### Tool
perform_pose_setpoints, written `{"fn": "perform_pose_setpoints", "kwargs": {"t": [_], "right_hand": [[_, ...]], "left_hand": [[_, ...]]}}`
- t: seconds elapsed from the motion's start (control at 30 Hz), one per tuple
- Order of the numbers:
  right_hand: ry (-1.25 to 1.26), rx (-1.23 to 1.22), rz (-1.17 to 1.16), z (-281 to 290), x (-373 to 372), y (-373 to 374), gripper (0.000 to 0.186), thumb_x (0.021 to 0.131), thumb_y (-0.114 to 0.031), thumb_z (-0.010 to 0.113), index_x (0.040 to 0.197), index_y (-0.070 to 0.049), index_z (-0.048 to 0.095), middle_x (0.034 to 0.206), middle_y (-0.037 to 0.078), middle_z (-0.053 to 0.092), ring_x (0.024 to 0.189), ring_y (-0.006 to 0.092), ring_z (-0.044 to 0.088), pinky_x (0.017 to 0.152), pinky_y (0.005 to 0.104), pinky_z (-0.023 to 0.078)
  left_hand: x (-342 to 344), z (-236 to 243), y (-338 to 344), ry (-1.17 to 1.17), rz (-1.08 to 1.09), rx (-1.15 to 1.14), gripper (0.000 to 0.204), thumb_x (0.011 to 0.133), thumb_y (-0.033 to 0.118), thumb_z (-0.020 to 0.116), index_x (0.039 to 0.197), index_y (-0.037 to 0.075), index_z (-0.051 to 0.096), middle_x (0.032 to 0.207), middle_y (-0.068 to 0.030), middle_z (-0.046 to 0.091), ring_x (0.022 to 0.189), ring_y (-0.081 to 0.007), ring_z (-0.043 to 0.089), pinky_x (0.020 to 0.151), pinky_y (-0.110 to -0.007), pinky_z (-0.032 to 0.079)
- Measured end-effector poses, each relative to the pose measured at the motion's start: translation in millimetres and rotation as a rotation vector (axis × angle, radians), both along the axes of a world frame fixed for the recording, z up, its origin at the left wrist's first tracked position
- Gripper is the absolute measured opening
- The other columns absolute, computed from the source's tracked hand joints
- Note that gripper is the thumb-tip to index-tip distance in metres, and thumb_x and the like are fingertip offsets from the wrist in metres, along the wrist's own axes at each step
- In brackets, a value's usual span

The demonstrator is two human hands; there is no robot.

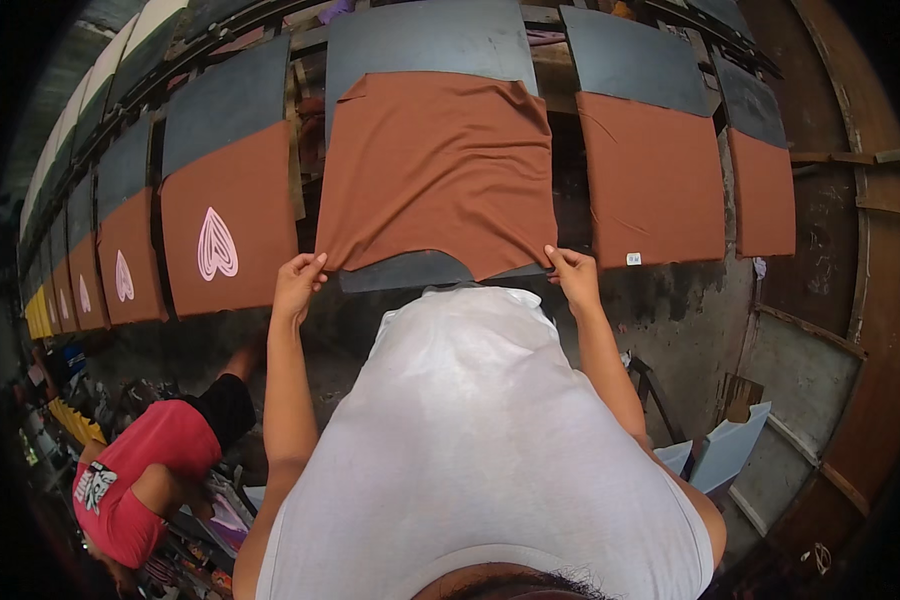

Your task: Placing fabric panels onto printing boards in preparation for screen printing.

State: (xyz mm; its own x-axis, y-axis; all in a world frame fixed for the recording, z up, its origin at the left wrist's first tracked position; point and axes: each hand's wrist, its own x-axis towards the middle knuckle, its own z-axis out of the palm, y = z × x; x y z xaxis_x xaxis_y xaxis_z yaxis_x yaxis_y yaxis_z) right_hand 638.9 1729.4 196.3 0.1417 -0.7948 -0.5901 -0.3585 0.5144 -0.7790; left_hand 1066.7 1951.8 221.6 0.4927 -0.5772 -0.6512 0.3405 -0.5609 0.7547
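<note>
A brown fabric piece (440, 170) lies wrinkled over a dark flat board (425, 40) right in front of me. My left hand (298, 285) pinches its near left corner between thumb and fingers. At the near right corner my right hand (573, 275) grips the cloth in the same way. Between the two hands the near edge curves upward, and a strip of the board shows beneath it. Folds run across the upper right of the cloth, while its far edge lies uneven on the board.
Brown cloth (650, 180) with a small white label covers the board on the right; another brown piece (760, 195) lies beyond. To the left, a brown piece (228, 215) bears a pink heart print, with several similar ones further along. A person in a red shirt (155, 465) bends at lower left.
</note>
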Motion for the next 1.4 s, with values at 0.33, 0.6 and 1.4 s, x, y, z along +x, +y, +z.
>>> {"fn": "perform_pose_setpoints", "kwargs": {"t": [0.33, 0.6, 1.4], "right_hand": [[-0.217, -0.11, -0.022, 38, 13, -50, 0.025, 0.096, -0.022, 0.063, 0.082, -0.002, 0.067, 0.079, 0.009, 0.068, 0.07, 0.0168, 0.066, 0.063, 0.0313, 0.055], [-0.86, -0.051, -0.067, 70, 103, -267, 0.006, 0.094, -0.004, 0.06, 0.099, -0.002, 0.061, 0.09, 0.008, 0.064, 0.084, 0.0191, 0.065, 0.075, 0.0361, 0.061], [-0.546, 0.092, -0.083, 22, 127, -253, 0.012, 0.085, -0.001, 0.072, 0.094, 0.001, 0.064, 0.088, 0.008, 0.066, 0.077, 0.017, 0.064, 0.07, 0.0305, 0.058]], "left_hand": [[25, 45, -28, 0.083, -0.097, -0.115, 0.018, 0.096, 0.027, 0.065, 0.089, 0.01, 0.064, 0.083, 0.0016, 0.066, 0.074, -0.0069, 0.062, 0.063, -0.02, 0.043], [129, 104, -219, 0.236, 0.052, -0.725, 0.013, 0.097, 0.019, 0.06, 0.101, 0.006, 0.063, 0.099, -0.0054, 0.068, 0.096, -0.0204, 0.065, 0.089, -0.038, 0.054], [113, 11, -170, 0.084, 0.249, -0.469, 0.026, 0.097, 0.024, 0.063, 0.109, 0.002, 0.061, 0.107, -0.0126, 0.067, 0.094, -0.0251, 0.068, 0.079, -0.035, 0.058]]}}
